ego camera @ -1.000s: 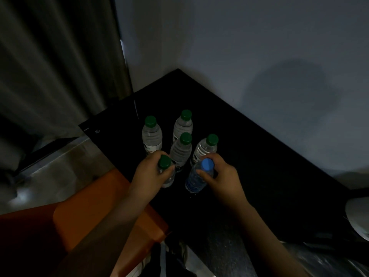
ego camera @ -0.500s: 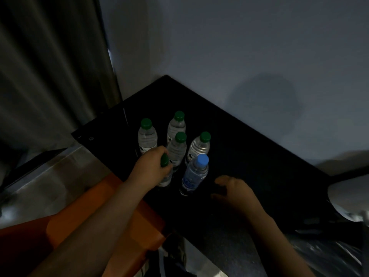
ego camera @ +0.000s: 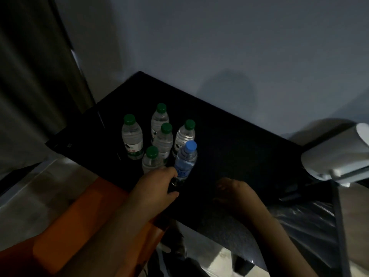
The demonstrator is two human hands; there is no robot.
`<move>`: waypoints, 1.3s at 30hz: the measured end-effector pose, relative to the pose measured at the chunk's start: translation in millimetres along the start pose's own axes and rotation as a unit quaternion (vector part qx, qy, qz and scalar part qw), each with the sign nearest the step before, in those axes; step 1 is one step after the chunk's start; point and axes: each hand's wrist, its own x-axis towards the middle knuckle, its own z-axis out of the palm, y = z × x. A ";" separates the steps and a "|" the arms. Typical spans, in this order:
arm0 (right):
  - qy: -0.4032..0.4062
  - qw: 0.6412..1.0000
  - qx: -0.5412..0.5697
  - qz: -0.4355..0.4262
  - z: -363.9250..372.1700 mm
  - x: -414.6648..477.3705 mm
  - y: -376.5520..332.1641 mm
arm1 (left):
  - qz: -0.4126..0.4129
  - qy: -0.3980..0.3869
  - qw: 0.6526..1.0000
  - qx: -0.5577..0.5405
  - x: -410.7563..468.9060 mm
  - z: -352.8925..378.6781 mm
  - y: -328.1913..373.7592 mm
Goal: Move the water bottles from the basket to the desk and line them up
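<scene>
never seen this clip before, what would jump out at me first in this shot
A cluster of six upright water bottles on the dark desk near the wall corner: five with green caps, and one blue-capped bottle at the near right. The left hand sits at that bottle's base; the right hand rests on the desk beside it, holding nothing. An orange seat glows lower left.

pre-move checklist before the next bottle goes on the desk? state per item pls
1. Bottles upright on desk: ok, five green-capped plus the blue-capped bottle.
2. Lined up: not ok, they stand in a cluster.
3. Left hand free: cannot tell, fingers curl near the blue-capped bottle's base.
4. Right hand free: ok, open, holding nothing.
5. Bottles left in basket: cannot tell, contents not visible.
</scene>
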 end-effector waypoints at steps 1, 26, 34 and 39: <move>0.011 1.000 0.002 0.004 -0.6 -8.2 1.4 | 0.002 -0.022 1.000 0.010 1.6 4.3 2.3; 0.186 0.900 0.177 0.353 22.7 -267.5 161.8 | 0.281 -0.242 0.921 0.117 -2.1 161.3 230.7; 0.230 0.834 0.211 0.455 50.2 -385.2 208.2 | 0.383 -0.294 0.864 0.141 -54.1 220.3 332.2; 0.249 0.785 0.236 0.516 67.0 -447.9 228.3 | 0.453 -0.324 0.818 0.144 -87.9 261.5 391.4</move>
